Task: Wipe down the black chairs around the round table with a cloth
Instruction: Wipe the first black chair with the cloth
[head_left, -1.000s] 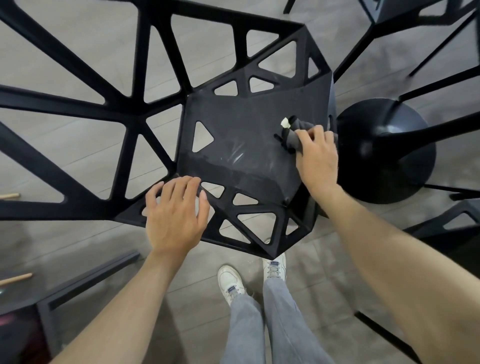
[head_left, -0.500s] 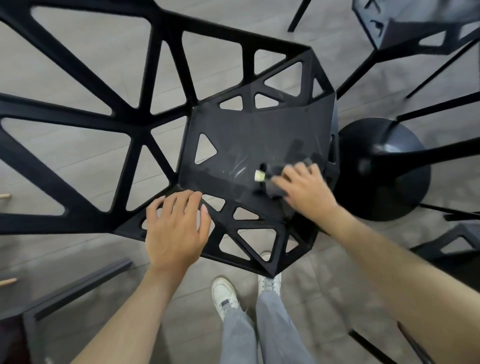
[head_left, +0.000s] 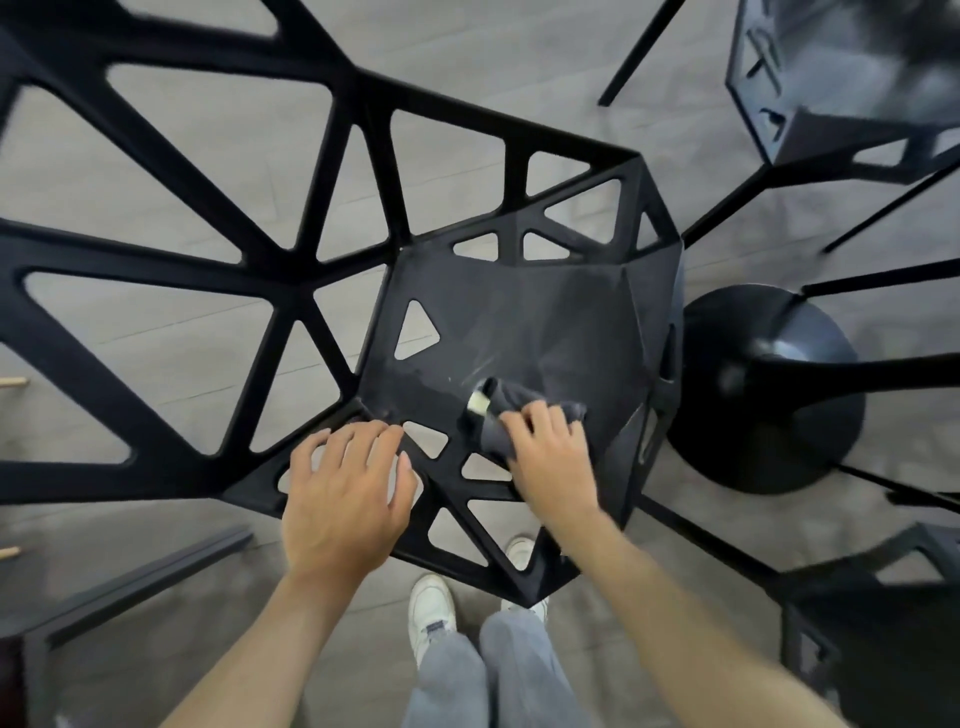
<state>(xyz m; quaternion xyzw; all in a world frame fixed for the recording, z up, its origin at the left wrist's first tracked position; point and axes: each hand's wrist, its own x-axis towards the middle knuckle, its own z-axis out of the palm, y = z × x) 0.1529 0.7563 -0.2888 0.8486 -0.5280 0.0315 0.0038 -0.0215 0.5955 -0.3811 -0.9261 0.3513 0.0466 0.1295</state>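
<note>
A black chair with triangular cut-outs fills the middle of the head view, its seat facing up at me. My right hand presses a dark grey cloth with a pale tag onto the near part of the seat. My left hand rests flat, fingers spread, on the chair's near left frame and holds nothing. Faint streaks show on the seat just above the cloth.
The round table's black dome base stands right of the chair. A second black chair is at the top right, a third at the lower right. A dark bar lies low left. My legs and white shoes are below.
My right hand has slid the cloth from the seat's far right edge toward the near middle of the seat. My left hand has stayed on the frame.
</note>
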